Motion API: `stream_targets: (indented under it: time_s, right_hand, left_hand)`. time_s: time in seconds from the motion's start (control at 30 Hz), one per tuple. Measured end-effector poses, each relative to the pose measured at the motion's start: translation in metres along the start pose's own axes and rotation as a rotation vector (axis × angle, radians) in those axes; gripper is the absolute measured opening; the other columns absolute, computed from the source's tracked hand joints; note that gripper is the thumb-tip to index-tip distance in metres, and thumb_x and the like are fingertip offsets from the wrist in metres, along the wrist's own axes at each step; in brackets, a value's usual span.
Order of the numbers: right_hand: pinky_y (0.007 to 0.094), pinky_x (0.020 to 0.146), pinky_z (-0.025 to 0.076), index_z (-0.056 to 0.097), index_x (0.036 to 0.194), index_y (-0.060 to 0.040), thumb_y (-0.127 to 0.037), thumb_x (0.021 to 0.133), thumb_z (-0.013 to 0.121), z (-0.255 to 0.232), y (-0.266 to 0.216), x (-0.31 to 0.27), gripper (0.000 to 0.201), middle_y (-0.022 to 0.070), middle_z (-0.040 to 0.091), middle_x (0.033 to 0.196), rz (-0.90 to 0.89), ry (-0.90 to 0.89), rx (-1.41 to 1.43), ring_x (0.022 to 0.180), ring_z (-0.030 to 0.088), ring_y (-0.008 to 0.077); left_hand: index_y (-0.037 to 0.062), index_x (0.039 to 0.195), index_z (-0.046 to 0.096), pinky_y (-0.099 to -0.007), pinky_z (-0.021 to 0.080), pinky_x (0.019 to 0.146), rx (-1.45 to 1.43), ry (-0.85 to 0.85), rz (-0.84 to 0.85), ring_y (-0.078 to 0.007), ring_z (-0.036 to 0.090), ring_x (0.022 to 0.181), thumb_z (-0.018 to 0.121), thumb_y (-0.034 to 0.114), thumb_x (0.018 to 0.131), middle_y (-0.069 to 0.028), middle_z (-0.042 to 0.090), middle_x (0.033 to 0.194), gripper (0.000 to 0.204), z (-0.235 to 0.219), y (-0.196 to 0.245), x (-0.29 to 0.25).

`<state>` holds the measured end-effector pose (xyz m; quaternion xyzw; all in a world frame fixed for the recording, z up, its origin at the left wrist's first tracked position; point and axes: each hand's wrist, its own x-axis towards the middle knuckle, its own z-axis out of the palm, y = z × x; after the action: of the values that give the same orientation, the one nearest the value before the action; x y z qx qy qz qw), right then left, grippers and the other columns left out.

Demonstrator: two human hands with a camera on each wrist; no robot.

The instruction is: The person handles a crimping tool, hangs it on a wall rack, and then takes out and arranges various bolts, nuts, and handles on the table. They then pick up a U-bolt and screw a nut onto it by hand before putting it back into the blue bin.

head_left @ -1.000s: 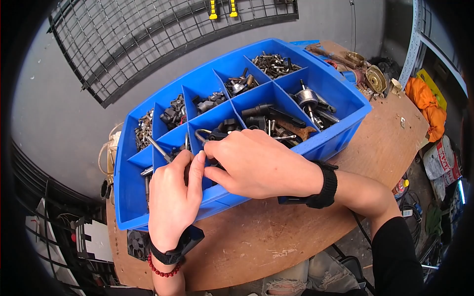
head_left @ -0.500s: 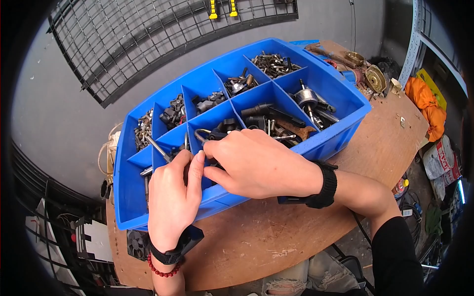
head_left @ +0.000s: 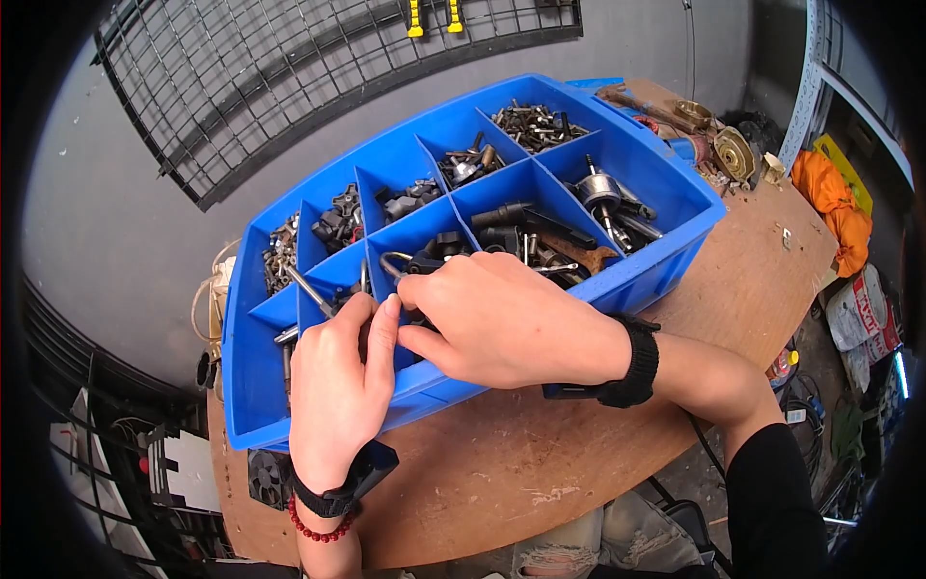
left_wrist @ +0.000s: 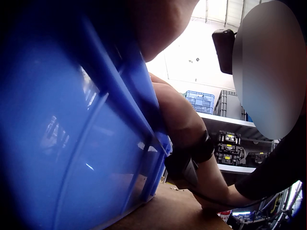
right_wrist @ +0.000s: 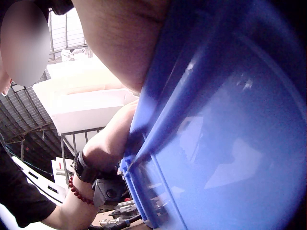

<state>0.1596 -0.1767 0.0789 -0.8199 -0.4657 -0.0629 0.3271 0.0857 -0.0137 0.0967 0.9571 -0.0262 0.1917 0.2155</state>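
Observation:
In the head view a blue divided bin holds metal parts. My left hand reaches over its near wall, thumb pointing up beside the bent fingers. From the right, my right hand meets it, its fingertips close to the left thumb. What lies between or under the fingers is hidden. A metal rod slants up by the left knuckles, and a curved metal piece shows just beyond the right fingers. Both wrist views show mostly the bin's outer wall, with the fingers out of sight.
Other compartments hold bolts, black knobs and a chuck-like part. The bin stands on a wooden table. Rusty parts lie at its back right, a black fan at the left edge, and a wire grid hangs behind.

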Motion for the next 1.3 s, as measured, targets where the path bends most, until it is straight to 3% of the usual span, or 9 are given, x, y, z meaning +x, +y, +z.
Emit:
stream_targets:
  time_s: [1.13,1.3]
  right_hand:
    - [0.0505,0.067,0.052,0.06,0.084,0.0035,-0.021,0.091,0.058,0.0,0.0,0.0002,0.026,0.0253,0.065,0.072,-0.008,0.009,-0.003,0.072,0.065,0.0441]
    - [0.0473,0.065,0.056,0.065,0.079,0.0059,-0.018,0.088,0.064,-0.0008,-0.0013,0.0006,0.025,0.0259,0.067,0.073,-0.013,0.02,0.0,0.072,0.069,0.0423]
  left_hand:
    - [-0.0031,0.074,0.057,-0.0441,0.039,0.05,0.005,-0.008,-0.005,-0.0425,0.054,0.054,0.056,0.025,0.101,-0.0223,0.055,0.059,0.039,-0.001,0.0017,-0.0001]
    - [-0.003,0.074,0.057,-0.0443,0.04,0.05,-0.001,-0.004,-0.005,-0.043,0.054,0.054,0.056,0.025,0.101,-0.0225,0.055,0.059,0.04,-0.0002,0.0003,0.0002]
